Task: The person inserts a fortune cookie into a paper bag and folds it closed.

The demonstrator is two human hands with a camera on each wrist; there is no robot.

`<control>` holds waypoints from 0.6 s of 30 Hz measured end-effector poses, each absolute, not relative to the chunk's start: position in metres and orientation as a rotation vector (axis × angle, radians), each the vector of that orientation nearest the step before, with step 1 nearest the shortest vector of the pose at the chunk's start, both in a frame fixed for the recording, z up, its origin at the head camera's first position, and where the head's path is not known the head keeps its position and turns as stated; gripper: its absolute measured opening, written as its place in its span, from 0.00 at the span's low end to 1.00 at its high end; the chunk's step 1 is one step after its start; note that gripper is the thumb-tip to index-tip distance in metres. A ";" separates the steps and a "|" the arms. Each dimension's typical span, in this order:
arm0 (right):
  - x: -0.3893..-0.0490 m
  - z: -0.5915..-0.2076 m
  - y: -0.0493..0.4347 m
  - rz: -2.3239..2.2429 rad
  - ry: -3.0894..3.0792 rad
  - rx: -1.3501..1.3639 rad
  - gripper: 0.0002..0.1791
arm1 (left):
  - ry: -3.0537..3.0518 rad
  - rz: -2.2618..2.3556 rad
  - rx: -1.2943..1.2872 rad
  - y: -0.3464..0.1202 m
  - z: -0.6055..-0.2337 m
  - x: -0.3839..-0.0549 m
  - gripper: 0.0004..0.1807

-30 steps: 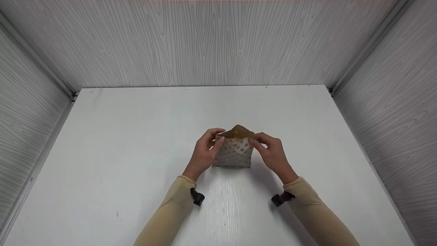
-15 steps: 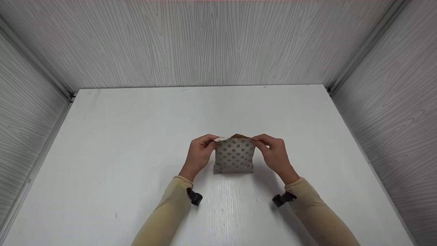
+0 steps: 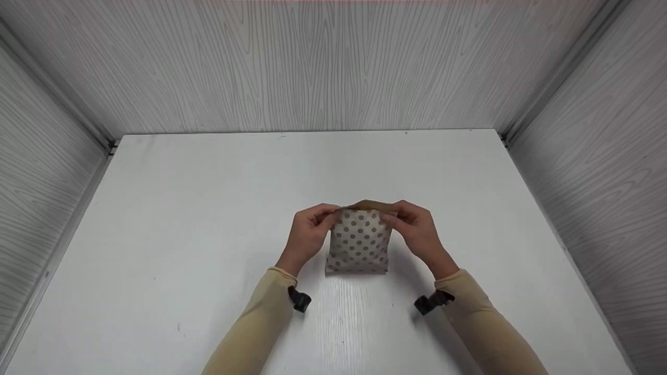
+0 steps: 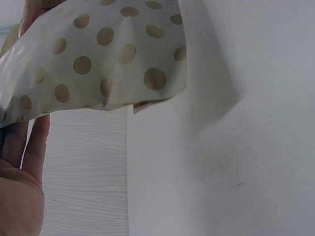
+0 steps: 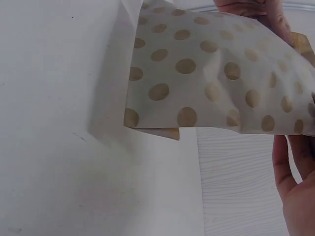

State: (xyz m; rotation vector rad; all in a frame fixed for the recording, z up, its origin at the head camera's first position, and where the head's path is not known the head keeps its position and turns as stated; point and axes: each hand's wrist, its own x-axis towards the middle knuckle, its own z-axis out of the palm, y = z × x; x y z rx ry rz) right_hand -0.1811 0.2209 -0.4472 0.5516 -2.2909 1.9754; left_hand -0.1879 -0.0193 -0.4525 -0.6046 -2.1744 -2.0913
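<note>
A small white paper bag (image 3: pixel 359 239) with tan polka dots is held up over the table, its brown inside showing along the top edge. My left hand (image 3: pixel 306 234) pinches the bag's upper left corner between thumb and fingers. At the upper right corner, my right hand (image 3: pixel 417 232) pinches it the same way. Both wrist views show the dotted face of the bag (image 4: pixel 106 59) close up, with the left hand's fingers (image 4: pixel 34 152) partly behind it. Past its edge in the right wrist view lies part of the right hand (image 5: pixel 298 191). Whatever the bag may contain is hidden.
The white table (image 3: pixel 208 198) spreads around the hands. A wood-grain panel (image 3: pixel 312 67) stands behind it, with side panels at left and right. Black wrist cameras (image 3: pixel 299 299) are strapped over the tan sleeves.
The bag's mouth has narrowed from a wide gap to a thin strip. Its bottom edge has come lower and nearer, so the dotted face shows more fully. Both hands keep hold of the top corners.
</note>
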 end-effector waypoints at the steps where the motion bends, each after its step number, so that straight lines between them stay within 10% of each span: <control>1: -0.181 -0.447 0.221 1.980 -2.287 0.528 0.05 | -2.177 -2.087 -0.611 -0.020 -0.453 -0.188 0.08; 18: -0.191 -0.473 0.233 2.040 -2.166 0.628 0.10 | -2.076 -2.211 -0.737 -0.025 -0.457 -0.192 0.11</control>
